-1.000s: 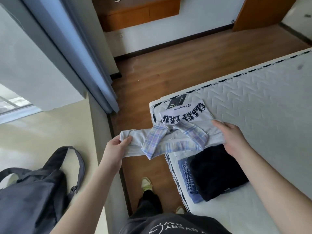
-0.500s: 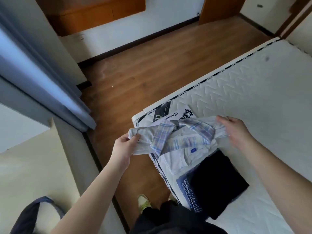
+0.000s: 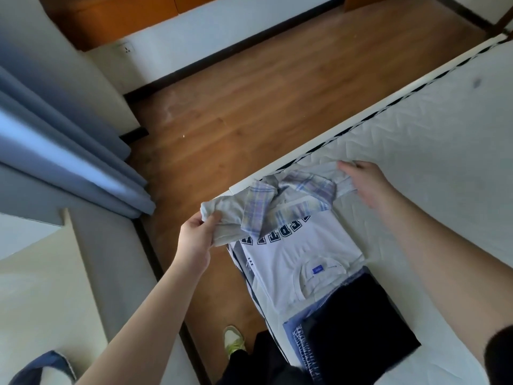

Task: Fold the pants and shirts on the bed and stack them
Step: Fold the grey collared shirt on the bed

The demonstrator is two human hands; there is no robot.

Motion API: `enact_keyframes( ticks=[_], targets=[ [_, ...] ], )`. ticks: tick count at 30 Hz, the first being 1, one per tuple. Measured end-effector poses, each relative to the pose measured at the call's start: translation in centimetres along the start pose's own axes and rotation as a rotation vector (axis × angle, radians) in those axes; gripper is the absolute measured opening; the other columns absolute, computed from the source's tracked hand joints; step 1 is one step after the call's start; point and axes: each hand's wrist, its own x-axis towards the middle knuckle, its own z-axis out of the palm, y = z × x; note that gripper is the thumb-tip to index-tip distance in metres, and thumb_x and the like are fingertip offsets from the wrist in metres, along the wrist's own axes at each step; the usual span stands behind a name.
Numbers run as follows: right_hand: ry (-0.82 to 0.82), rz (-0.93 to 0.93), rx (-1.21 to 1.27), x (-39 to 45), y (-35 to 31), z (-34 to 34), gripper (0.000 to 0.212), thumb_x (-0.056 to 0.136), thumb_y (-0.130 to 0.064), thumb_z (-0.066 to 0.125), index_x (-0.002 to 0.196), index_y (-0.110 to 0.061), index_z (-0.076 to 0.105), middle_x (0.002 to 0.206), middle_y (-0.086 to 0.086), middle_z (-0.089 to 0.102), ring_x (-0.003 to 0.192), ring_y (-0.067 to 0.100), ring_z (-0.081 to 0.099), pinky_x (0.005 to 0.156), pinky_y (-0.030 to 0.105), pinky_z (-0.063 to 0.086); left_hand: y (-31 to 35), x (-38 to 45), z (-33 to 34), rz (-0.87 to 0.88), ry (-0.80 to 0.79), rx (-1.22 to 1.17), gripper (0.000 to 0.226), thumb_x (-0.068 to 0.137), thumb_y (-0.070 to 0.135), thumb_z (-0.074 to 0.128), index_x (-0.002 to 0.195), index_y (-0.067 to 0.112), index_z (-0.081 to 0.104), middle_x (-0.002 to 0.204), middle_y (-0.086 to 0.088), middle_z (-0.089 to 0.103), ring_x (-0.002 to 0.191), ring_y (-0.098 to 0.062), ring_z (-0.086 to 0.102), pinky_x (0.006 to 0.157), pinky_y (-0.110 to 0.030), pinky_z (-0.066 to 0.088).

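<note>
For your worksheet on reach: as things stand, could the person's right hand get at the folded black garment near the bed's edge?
Probably yes. The black garment lies uncovered on top of its pile, close under the right forearm. But the right hand is holding the plaid shirt along with the left hand, so it must let go first.

Both hands (image 3: 195,240) on plaid shirt (image 3: 280,201) above bed (image 3: 430,140)

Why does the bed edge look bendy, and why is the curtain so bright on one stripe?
In the head view the wide-angle lens bows straight lines, so the mattress edge curves. Daylight from the left lights one fold of the curtain. The plaid-collared shirt, left hand and right hand look slightly soft; the dark folded garment loses all detail.
</note>
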Motion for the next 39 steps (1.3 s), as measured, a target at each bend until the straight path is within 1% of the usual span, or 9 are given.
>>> enact_keyframes(
  ticks=[6,9,14,20,23,27,31,35,39],
  targets=[
    [0.022,0.142,-0.144,4.7,5.9,-2.1,0.021,0.08,-0.029,0.078,0.085,-0.01,0.072,0.086,0.015,0.069,0.075,0.025,0.065,0.07,0.035,0.049,-7.5,1.0,2.1,-0.203,0.004,0.128,0.012,0.091,0.02,0.067,0.098,0.01,0.069,0.088,-0.008,0.075,0.079,-0.025,0.071,0.07,-0.038,0.06],
    [0.033,0.252,-0.263,5.0,11.0,-3.3,0.021,0.082,-0.022,0.076,0.092,-0.004,0.073,0.088,0.022,0.07,0.076,0.029,0.066,0.071,0.039,0.052,-12.8,1.1,2.9,-0.387,-0.004,0.287,0.017,0.092,0.024,0.065,0.099,0.009,0.068,0.08,-0.011,0.067,0.061,-0.021,0.058,0.05,-0.03,0.051],
    [0.118,0.363,-0.297,3.4,18.9,-4.3,0.031,0.083,-0.017,0.074,0.112,-0.006,0.071,0.083,0.008,0.068,0.069,0.02,0.063,0.052,0.022,0.048,-19.0,1.3,4.2,-0.601,-0.017,0.383,0.008,0.093,0.018,0.062,0.095,0.013,0.068,0.087,-0.01,0.07,0.069,-0.021,0.065,0.053,-0.026,0.054],
    [0.15,0.349,-0.215,1.4,22.7,-3.5,0.029,0.086,-0.01,0.069,0.115,-0.004,0.069,0.1,0.017,0.07,0.089,0.03,0.065,0.08,0.044,0.055,-20.6,1.7,5.3,-0.699,-0.092,0.456,0.013,0.095,0.011,0.057,0.106,0.008,0.063,0.095,-0.01,0.066,0.081,-0.02,0.064,0.057,-0.029,0.057],
    [0.142,0.329,-0.255,0.8,23.4,-3.0,0.03,0.088,-0.011,0.065,0.118,-0.006,0.069,0.105,0.017,0.07,0.088,0.028,0.064,0.072,0.033,0.05,-20.4,2.0,5.7,-0.71,-0.131,0.547,0.018,0.096,0.009,0.055,0.112,0.004,0.061,0.084,-0.008,0.052,0.072,-0.017,0.053,0.06,-0.028,0.058],
    [0.216,0.31,-0.313,0.8,24.5,-3.0,0.028,0.091,-0.013,0.06,0.117,-0.01,0.069,0.106,0.013,0.07,0.092,0.027,0.064,0.072,0.025,0.042,-20.9,2.2,6.4,-0.746,-0.121,0.598,0.02,0.097,0.005,0.052,0.116,0.002,0.055,0.092,-0.011,0.051,0.087,-0.023,0.055,0.075,-0.033,0.059],
    [0.276,0.268,-0.367,1.4,25.1,-4.3,0.028,0.09,-0.013,0.058,0.116,-0.011,0.07,0.108,0.012,0.071,0.096,0.028,0.065,0.077,0.028,0.046,-21.8,1.3,6.9,-0.786,-0.167,0.594,0.005,0.099,0.005,0.05,0.099,0.005,0.056,0.089,-0.012,0.058,0.076,-0.021,0.06,0.069,-0.031,0.059],
    [0.29,0.227,-0.464,2.7,26.1,-6.1,0.028,0.092,-0.013,0.056,0.117,-0.011,0.068,0.11,0.011,0.07,0.099,0.027,0.064,0.077,0.022,0.041,-24.3,0.7,6.5,-0.771,-0.273,0.595,0.01,0.098,0.013,0.056,0.106,0.007,0.059,0.098,-0.011,0.066,0.076,-0.018,0.068,0.076,-0.033,0.058],
    [0.265,0.252,-0.508,3.7,28.2,-6.9,0.031,0.094,-0.014,0.056,0.124,-0.01,0.064,0.121,0.012,0.066,0.11,0.028,0.06,0.081,0.02,0.037,-26.6,0.8,6.1,-0.861,-0.258,0.59,0.016,0.102,0.022,0.049,0.112,0.011,0.056,0.102,-0.006,0.068,0.074,-0.012,0.07,0.062,-0.024,0.055]
  ],
)
